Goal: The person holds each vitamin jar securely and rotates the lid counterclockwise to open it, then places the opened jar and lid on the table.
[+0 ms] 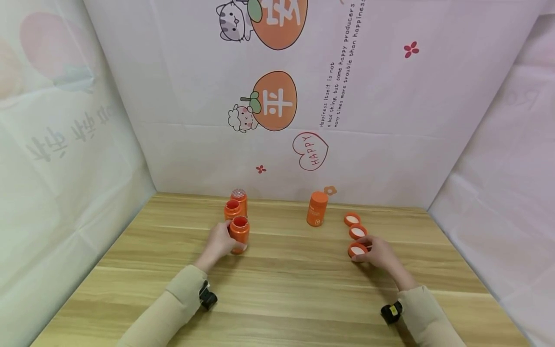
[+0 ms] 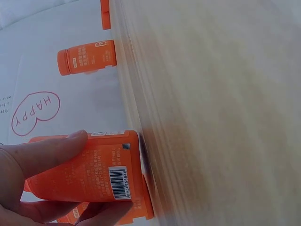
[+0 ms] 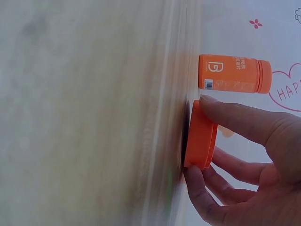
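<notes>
My left hand [image 1: 220, 242] grips an uncapped orange bottle [image 1: 240, 232], its thumb on one side and fingers on the other, as the left wrist view [image 2: 94, 167] shows. Just behind it stand a second open orange bottle [image 1: 232, 210] and a third one [image 1: 243, 205], whose mouth looks silvery. Over on the right, my right hand [image 1: 378, 251] pinches an orange lid [image 3: 201, 136] by its rim, low over the tabletop, its white inside facing up. Two more lids, a nearer one [image 1: 357, 232] and a farther one [image 1: 352, 219], lie upturned in a row beyond it.
A capped orange bottle [image 1: 317, 209] stands upright between the two groups, toward the back. The wood-grain table [image 1: 277, 289] meets a printed white backdrop [image 1: 195, 120] at its rear, with white cloth on the left and right sides.
</notes>
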`<action>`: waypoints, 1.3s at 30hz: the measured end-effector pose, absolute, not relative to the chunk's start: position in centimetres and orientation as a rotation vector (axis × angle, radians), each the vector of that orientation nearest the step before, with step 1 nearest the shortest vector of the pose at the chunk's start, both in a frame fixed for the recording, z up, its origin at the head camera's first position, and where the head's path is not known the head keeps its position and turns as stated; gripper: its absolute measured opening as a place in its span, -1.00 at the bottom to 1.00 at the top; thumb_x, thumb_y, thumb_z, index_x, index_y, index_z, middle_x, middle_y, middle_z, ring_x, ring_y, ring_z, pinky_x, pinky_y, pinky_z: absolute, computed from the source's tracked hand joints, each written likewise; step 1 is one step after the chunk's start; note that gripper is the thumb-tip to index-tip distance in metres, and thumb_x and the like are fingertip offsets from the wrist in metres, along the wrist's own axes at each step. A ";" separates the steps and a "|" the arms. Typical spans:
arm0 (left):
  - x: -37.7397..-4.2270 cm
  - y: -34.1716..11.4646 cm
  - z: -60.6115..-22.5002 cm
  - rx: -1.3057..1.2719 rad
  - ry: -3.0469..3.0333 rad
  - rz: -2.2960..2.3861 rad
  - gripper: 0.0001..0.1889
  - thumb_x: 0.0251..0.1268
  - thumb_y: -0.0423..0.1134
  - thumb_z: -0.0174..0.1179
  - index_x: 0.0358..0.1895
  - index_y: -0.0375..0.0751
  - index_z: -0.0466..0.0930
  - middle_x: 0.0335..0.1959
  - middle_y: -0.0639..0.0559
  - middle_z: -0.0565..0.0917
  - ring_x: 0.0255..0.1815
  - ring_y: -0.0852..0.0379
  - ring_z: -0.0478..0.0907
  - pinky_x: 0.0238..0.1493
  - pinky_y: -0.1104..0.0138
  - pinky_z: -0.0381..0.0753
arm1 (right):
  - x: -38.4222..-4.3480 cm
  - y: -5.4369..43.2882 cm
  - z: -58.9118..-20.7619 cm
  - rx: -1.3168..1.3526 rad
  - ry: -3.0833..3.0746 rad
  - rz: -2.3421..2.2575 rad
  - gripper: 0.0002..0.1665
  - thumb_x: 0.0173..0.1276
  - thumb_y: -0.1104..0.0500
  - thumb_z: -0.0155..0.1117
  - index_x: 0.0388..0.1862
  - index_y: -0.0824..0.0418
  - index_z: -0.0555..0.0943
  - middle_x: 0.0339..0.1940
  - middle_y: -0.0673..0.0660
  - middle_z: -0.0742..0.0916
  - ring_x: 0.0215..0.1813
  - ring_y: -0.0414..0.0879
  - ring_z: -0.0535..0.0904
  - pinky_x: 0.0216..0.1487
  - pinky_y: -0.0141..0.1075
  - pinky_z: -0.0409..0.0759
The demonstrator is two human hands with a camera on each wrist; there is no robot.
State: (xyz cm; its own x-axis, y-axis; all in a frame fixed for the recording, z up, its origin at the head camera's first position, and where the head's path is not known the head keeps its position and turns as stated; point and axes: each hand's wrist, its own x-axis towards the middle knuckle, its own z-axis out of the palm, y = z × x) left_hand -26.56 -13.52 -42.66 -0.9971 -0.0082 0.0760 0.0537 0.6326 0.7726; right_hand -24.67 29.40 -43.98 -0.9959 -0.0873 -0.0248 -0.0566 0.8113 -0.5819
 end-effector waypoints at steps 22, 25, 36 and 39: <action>-26.8 -14.6 -42.6 0.039 -2.780 -1.372 -0.40 -0.26 -0.48 0.45 0.02 -0.42 0.49 -0.06 -0.27 0.64 -0.04 -0.16 0.58 0.11 -0.03 0.47 | -25.4 30.0 -43.9 -0.095 2.978 -0.866 -0.28 -0.05 0.14 0.55 0.04 0.48 0.49 -0.07 0.38 0.64 -0.05 0.19 0.55 -0.04 0.02 0.50; -26.8 -14.8 -42.7 0.048 -2.773 -1.393 -0.41 -0.25 -0.48 0.45 0.02 -0.42 0.49 -0.05 -0.27 0.64 -0.04 -0.16 0.58 0.11 -0.03 0.47 | -25.5 30.1 -43.9 -0.067 2.975 -0.879 -0.31 -0.05 0.16 0.55 0.02 0.47 0.49 -0.08 0.38 0.64 -0.06 0.17 0.55 -0.06 -0.01 0.51; -26.9 -15.1 -42.9 0.045 -2.764 -1.372 -0.39 -0.25 -0.47 0.45 0.04 -0.42 0.48 -0.05 -0.28 0.63 -0.04 -0.17 0.57 0.12 -0.05 0.46 | -25.5 30.4 -44.1 -0.018 2.972 -0.894 -0.33 -0.02 0.23 0.51 0.04 0.50 0.46 -0.10 0.38 0.63 -0.08 0.17 0.55 -0.08 -0.01 0.52; -26.9 -15.2 -42.9 0.051 -2.762 -1.358 -0.40 -0.25 -0.47 0.45 0.02 -0.43 0.48 -0.06 -0.28 0.63 -0.05 -0.17 0.57 0.12 -0.04 0.46 | -25.4 30.3 -44.0 -0.018 2.973 -0.903 -0.32 -0.01 0.25 0.49 0.06 0.52 0.45 -0.09 0.40 0.63 -0.07 0.18 0.55 -0.08 0.00 0.52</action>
State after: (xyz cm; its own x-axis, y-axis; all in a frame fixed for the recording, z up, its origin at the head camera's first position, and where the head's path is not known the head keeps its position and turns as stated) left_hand -26.88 -15.15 -42.89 -0.9974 -0.0577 0.0422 -0.0018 0.6107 0.7919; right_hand -25.39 30.33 -44.03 -0.9993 -0.0209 -0.0300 -0.0007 0.8312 -0.5560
